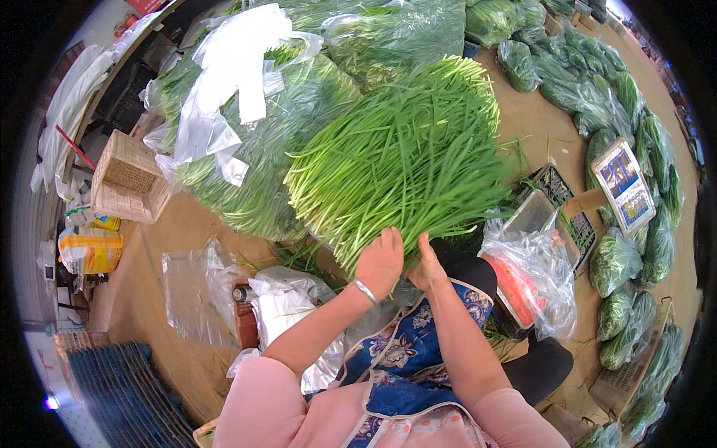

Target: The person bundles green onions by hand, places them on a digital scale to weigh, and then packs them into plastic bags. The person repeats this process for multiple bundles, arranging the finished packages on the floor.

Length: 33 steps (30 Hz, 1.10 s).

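A large heap of long green stalks, like garlic chives, lies before me with pale cut ends toward its left and far right edges. My left hand, with a silver bangle at the wrist, has its fingers curled over stalks at the heap's near edge. Just to its right, my right hand touches the same edge with its thumb raised. Its other fingers are partly hidden, so its grip is unclear. Leaf tips at the heap's right side look blurred.
Plastic-bagged greens lie behind and left, with white plastic bags on top. A wicker basket stands at left. To my right are a red-and-clear plastic bag, a black crate, a printed sign and several bagged vegetables.
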Motion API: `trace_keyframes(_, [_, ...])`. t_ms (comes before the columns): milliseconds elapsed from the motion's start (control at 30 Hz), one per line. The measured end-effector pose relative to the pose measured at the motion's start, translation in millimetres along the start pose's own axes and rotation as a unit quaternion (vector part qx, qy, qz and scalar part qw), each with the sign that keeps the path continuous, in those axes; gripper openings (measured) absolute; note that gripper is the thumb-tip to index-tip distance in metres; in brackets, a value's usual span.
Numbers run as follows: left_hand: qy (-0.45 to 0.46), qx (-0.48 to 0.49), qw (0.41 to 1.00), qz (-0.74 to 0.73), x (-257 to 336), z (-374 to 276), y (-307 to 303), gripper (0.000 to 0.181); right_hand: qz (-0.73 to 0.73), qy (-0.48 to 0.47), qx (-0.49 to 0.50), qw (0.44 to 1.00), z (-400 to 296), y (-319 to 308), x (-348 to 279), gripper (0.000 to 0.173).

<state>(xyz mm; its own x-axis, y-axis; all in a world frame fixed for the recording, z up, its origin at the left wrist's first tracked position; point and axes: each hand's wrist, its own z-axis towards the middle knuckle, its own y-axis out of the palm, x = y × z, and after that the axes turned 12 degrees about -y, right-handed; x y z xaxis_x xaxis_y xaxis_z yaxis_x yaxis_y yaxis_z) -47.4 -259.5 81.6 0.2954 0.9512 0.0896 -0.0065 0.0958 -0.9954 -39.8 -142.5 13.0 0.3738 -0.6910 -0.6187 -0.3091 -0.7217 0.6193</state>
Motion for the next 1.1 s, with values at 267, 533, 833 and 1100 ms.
trace_keyframes(267, [-0.022, 0.131, 0.970, -0.204, -14.8, 39.9, -37.0, 0.028, -0.039, 0.002, 0.129, 0.991, 33.1, -27.6, 14.1, 0.114])
trace_keyframes(533, [-0.150, -0.044, 0.965, -0.212, 18.0, 9.6, 40.4, 0.072, 0.073, 0.030, 0.084, 0.993, 24.8, -38.6, 7.6, 0.064])
trace_keyframes(833, [-0.247, 0.048, 0.887, -0.386, 2.8, 6.6, 57.1, 0.068, 0.059, 0.069, 0.058, 0.994, 31.8, -43.5, 5.5, 0.071])
trace_keyframes(1100, [-0.262, -0.022, 0.917, -0.301, -3.6, 23.6, 50.8, 0.076, 0.090, 0.069, 0.106, 0.988, 65.3, -76.5, 47.9, 0.076])
